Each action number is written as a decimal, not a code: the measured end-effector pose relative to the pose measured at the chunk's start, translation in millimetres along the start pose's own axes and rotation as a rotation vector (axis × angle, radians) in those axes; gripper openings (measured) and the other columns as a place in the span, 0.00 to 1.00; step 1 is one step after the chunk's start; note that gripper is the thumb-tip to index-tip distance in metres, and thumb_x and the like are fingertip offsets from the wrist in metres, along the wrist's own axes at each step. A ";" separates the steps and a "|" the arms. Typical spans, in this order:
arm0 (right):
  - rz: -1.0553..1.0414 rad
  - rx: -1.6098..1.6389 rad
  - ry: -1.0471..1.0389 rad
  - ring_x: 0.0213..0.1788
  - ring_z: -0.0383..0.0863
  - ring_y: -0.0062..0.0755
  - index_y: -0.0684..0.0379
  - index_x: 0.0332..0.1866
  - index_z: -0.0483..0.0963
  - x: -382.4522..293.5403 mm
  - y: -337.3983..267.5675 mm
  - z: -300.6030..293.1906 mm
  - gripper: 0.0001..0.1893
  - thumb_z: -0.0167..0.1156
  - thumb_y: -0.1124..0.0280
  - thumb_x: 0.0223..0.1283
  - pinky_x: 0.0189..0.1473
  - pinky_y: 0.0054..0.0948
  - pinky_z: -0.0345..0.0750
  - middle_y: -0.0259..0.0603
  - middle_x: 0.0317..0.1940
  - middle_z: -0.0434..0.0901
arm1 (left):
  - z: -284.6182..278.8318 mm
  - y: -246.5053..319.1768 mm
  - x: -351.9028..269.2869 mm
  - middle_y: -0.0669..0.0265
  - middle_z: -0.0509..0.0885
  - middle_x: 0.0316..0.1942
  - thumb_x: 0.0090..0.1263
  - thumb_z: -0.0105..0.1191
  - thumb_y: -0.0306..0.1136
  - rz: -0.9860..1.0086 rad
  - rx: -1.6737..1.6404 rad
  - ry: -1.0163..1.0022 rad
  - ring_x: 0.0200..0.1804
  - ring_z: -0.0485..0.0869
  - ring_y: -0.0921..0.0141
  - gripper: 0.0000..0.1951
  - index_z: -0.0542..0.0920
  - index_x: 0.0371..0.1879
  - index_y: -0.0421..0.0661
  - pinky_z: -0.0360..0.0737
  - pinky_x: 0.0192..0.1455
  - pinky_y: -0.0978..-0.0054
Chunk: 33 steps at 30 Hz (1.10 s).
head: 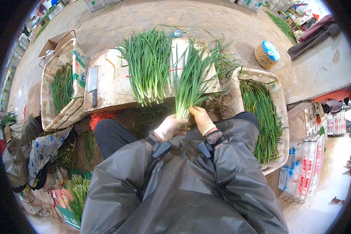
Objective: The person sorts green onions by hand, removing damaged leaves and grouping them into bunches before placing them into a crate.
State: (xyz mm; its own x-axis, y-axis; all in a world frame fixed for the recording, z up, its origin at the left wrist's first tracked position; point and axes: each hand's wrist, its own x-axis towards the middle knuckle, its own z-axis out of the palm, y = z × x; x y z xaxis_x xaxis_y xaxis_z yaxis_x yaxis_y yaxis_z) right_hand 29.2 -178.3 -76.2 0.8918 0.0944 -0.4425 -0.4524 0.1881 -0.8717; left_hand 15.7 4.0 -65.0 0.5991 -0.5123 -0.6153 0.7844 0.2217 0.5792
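My left hand [170, 127], in a whitish glove, is closed around the pale lower ends of a bunch of green leafy stalks, likely garlic chives [190, 79]. At the right side of that bunch, my right hand [202, 119], in a yellowish glove, pinches some stalks near their base. The leaves point away from me over the board. A wider pile of the same greens [150, 64] lies on the worn board [108, 93], left of the held bunch. Farther left on the board rests a cleaver [92, 84] with a black handle. Red ties lie near the greens.
A plastic crate [284, 125] of greens stands at my right, another crate [48, 112] with greens at my left. Loose leaves [222, 55] lie beyond the board's right side. A woven basket [264, 58] sits on the floor. A co-worker's sleeve [14, 163] shows at far left.
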 end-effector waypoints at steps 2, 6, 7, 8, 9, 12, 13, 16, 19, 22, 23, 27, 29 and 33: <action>0.019 0.027 -0.018 0.48 0.82 0.29 0.66 0.57 0.78 2.4 3.9 -6.9 0.18 0.55 0.63 0.73 0.53 0.28 0.77 0.39 0.49 0.85 | 2.1 -3.5 3.8 0.65 0.86 0.40 0.69 0.62 0.31 0.005 -0.030 -0.027 0.38 0.86 0.68 0.15 0.78 0.53 0.45 0.85 0.39 0.68; 0.073 0.148 -0.047 0.40 0.83 0.26 0.67 0.53 0.78 1.8 2.2 -2.3 0.19 0.56 0.60 0.74 0.45 0.25 0.78 0.38 0.43 0.86 | -4.5 -4.2 4.6 0.63 0.86 0.38 0.67 0.62 0.24 0.040 -0.105 -0.025 0.35 0.86 0.70 0.14 0.77 0.51 0.43 0.84 0.37 0.75; 0.074 0.148 -0.048 0.40 0.83 0.26 0.67 0.53 0.78 0.5 0.5 -3.2 0.19 0.56 0.60 0.74 0.45 0.25 0.78 0.38 0.43 0.86 | -3.7 -2.9 3.3 0.63 0.86 0.38 0.67 0.62 0.24 0.041 -0.105 -0.023 0.35 0.86 0.70 0.14 0.77 0.51 0.43 0.84 0.37 0.75; -0.008 -0.116 0.008 0.39 0.83 0.25 0.67 0.51 0.79 -1.5 -2.3 -6.1 0.19 0.56 0.58 0.74 0.43 0.25 0.78 0.39 0.40 0.86 | -2.8 -1.6 2.0 0.63 0.86 0.37 0.67 0.62 0.24 0.051 -0.102 -0.036 0.34 0.86 0.71 0.14 0.77 0.50 0.43 0.84 0.36 0.76; -0.091 -0.380 0.068 0.37 0.82 0.25 0.67 0.50 0.80 -3.3 -4.1 -10.5 0.19 0.56 0.57 0.74 0.41 0.25 0.77 0.40 0.37 0.86 | -0.3 -0.1 0.9 0.64 0.85 0.37 0.66 0.62 0.24 0.060 -0.098 -0.051 0.34 0.85 0.71 0.14 0.77 0.50 0.43 0.83 0.35 0.78; -0.083 -0.693 0.102 0.36 0.84 0.38 0.66 0.41 0.82 -3.6 -9.7 -7.9 0.24 0.58 0.49 0.69 0.41 0.33 0.78 0.46 0.31 0.85 | 3.1 2.0 -0.5 0.65 0.85 0.36 0.66 0.62 0.23 0.056 -0.059 0.005 0.33 0.85 0.72 0.14 0.78 0.50 0.43 0.83 0.34 0.78; -0.013 -0.794 0.070 0.38 0.86 0.51 0.64 0.39 0.83 -5.5 -13.1 -2.3 0.27 0.58 0.44 0.66 0.43 0.40 0.79 0.52 0.30 0.85 | 2.1 0.2 0.7 0.65 0.85 0.36 0.66 0.62 0.23 0.056 -0.060 0.007 0.33 0.85 0.72 0.14 0.78 0.50 0.43 0.83 0.34 0.78; -0.169 -0.871 0.097 0.34 0.83 0.41 0.65 0.37 0.83 -8.7 -9.3 4.4 0.26 0.61 0.46 0.64 0.39 0.37 0.78 0.49 0.28 0.84 | 2.2 -1.8 3.6 0.65 0.85 0.34 0.63 0.64 0.23 0.078 -0.031 0.030 0.29 0.83 0.72 0.14 0.79 0.47 0.41 0.82 0.30 0.75; -0.282 -0.931 0.086 0.26 0.80 0.27 0.65 0.36 0.82 -2.9 -5.4 -3.5 0.20 0.64 0.54 0.65 0.30 0.29 0.75 0.41 0.25 0.83 | 5.7 -0.6 3.7 0.66 0.85 0.33 0.64 0.64 0.24 0.096 -0.007 0.025 0.29 0.83 0.73 0.14 0.80 0.47 0.42 0.82 0.31 0.75; -0.017 -0.473 0.000 0.20 0.75 0.21 0.64 0.37 0.82 -0.6 -4.8 -2.3 0.15 0.63 0.61 0.67 0.24 0.22 0.69 0.33 0.23 0.81 | 6.6 -0.6 2.2 0.68 0.85 0.34 0.67 0.62 0.28 0.043 -0.068 0.040 0.32 0.83 0.73 0.12 0.80 0.48 0.44 0.81 0.33 0.74; -0.016 -0.472 -0.002 0.20 0.75 0.21 0.64 0.37 0.82 -3.1 -8.6 -1.4 0.15 0.63 0.61 0.67 0.24 0.22 0.69 0.33 0.23 0.81 | 4.6 0.0 1.0 0.69 0.85 0.35 0.69 0.61 0.31 0.057 -0.115 -0.009 0.33 0.83 0.73 0.12 0.80 0.49 0.45 0.80 0.35 0.76; 0.049 -0.191 -0.100 0.19 0.72 0.18 0.64 0.35 0.81 -9.7 -18.0 -0.7 0.13 0.61 0.65 0.70 0.23 0.21 0.69 0.33 0.22 0.81 | 5.5 1.3 0.7 0.70 0.85 0.37 0.73 0.58 0.33 0.126 -0.253 -0.153 0.35 0.82 0.74 0.12 0.79 0.52 0.46 0.80 0.37 0.77; 0.036 -0.184 -0.098 0.19 0.73 0.19 0.64 0.34 0.81 -10.7 -18.0 -3.7 0.13 0.61 0.65 0.69 0.23 0.21 0.69 0.33 0.22 0.80 | 6.2 1.8 0.5 0.69 0.85 0.37 0.73 0.57 0.32 0.116 -0.260 -0.139 0.35 0.82 0.73 0.12 0.79 0.51 0.45 0.80 0.36 0.77; 0.032 -0.260 0.022 0.21 0.74 0.20 0.64 0.32 0.81 -12.4 -15.0 -2.1 0.13 0.62 0.65 0.68 0.24 0.21 0.70 0.34 0.22 0.80 | 2.9 -0.9 5.0 0.65 0.84 0.36 0.71 0.58 0.28 0.121 -0.270 -0.091 0.33 0.81 0.73 0.12 0.78 0.51 0.42 0.80 0.36 0.76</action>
State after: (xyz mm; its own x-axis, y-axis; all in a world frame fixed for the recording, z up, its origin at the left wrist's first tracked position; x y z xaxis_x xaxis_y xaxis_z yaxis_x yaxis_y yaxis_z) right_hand 24.9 -184.4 -58.0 0.8782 0.0740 -0.4726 -0.4680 -0.0721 -0.8808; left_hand 17.5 -1.2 -67.0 0.6833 -0.5382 -0.4934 0.7300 0.4914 0.4750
